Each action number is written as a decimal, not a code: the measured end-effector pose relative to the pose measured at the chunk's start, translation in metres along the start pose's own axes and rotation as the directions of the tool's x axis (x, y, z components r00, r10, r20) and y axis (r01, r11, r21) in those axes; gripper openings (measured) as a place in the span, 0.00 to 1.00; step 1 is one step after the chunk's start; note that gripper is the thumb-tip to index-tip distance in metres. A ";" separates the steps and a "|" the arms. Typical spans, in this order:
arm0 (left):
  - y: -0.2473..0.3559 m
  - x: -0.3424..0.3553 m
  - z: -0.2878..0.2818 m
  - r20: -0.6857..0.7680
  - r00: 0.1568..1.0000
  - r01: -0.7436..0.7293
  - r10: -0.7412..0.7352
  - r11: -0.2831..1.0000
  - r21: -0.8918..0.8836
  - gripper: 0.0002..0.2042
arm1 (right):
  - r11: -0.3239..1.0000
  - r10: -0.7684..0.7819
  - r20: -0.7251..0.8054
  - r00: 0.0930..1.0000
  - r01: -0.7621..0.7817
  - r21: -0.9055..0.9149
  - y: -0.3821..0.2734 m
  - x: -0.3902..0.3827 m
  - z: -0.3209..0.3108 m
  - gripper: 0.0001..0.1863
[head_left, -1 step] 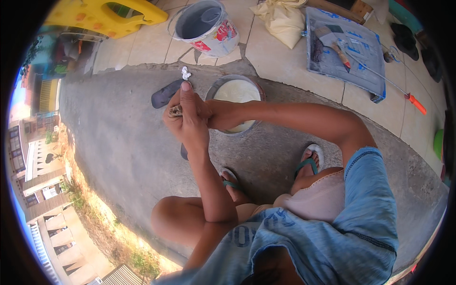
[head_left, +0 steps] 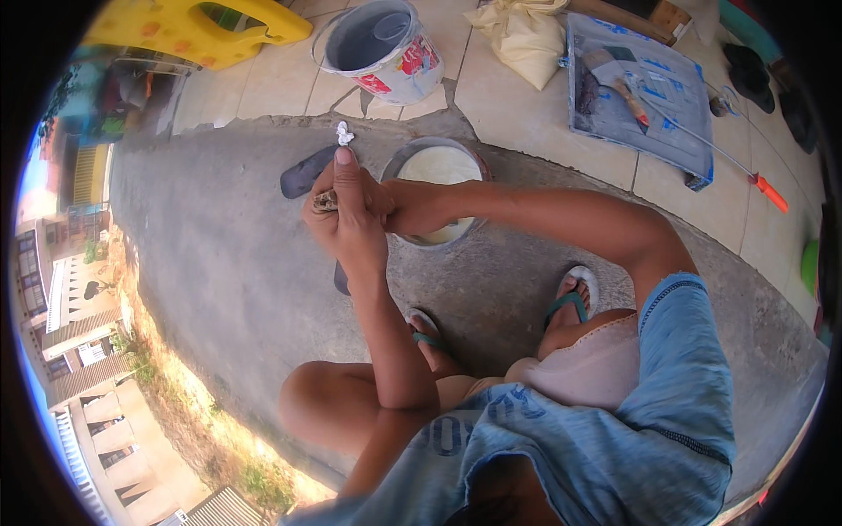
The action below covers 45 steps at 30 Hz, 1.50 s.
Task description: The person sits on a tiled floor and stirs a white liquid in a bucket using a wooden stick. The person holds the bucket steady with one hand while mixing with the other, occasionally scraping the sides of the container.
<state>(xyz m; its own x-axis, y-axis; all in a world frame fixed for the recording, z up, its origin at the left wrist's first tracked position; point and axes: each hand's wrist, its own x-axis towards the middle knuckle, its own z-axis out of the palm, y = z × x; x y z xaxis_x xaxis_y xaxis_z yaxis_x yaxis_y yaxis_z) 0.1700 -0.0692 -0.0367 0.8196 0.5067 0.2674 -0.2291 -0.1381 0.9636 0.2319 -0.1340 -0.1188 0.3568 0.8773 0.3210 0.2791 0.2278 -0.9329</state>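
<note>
Both my hands are clasped together in front of me over the concrete. My left hand is closed with its thumb up, wrapped round a stick whose rough brown end sticks out of the fist. Pressed against it from the right, my right hand is closed too; its fingers are mostly hidden, and what they grip cannot be made out fully. The rest of the stick is hidden. Under my right wrist stands a round bucket with pale cream liquid inside.
A dark flip-flop and a white crumpled scrap lie beyond my hands. Farther back are a white pail, a yellow plastic piece and a cream sack. At right, a grey paint tray holds a paintbrush and a roller with an orange handle.
</note>
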 end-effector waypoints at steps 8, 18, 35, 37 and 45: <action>-0.013 0.000 0.007 0.065 0.980 -0.188 0.186 0.982 0.027 0.22 | 0.966 -0.117 -0.072 0.991 0.096 -0.240 0.021 0.012 -0.020 0.10; 0.005 -0.007 0.003 -0.007 0.999 -0.031 0.031 0.997 0.065 0.23 | 0.995 0.096 -0.034 0.995 -0.095 0.029 0.000 -0.002 0.011 0.12; -0.011 0.001 0.000 0.022 0.986 -0.168 0.167 0.983 0.074 0.24 | 0.947 -0.150 -0.025 0.988 0.136 -0.291 0.021 0.019 -0.018 0.14; -0.015 0.001 -0.004 0.040 0.981 -0.194 0.192 0.979 0.057 0.22 | 0.954 -0.117 -0.027 0.993 0.105 -0.280 0.021 0.020 -0.016 0.14; -0.008 0.002 -0.010 -0.005 1.000 -0.021 0.021 0.995 -0.099 0.24 | 0.979 0.145 -0.038 0.989 -0.149 -0.138 0.003 0.007 0.002 0.05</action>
<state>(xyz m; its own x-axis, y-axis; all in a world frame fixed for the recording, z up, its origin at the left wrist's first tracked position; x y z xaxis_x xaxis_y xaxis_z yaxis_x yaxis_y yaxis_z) 0.1682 -0.0582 -0.0438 0.8118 0.5083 0.2875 -0.2975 -0.0638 0.9526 0.2333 -0.1260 -0.1193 0.4271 0.8843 0.1886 0.3435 0.0343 -0.9385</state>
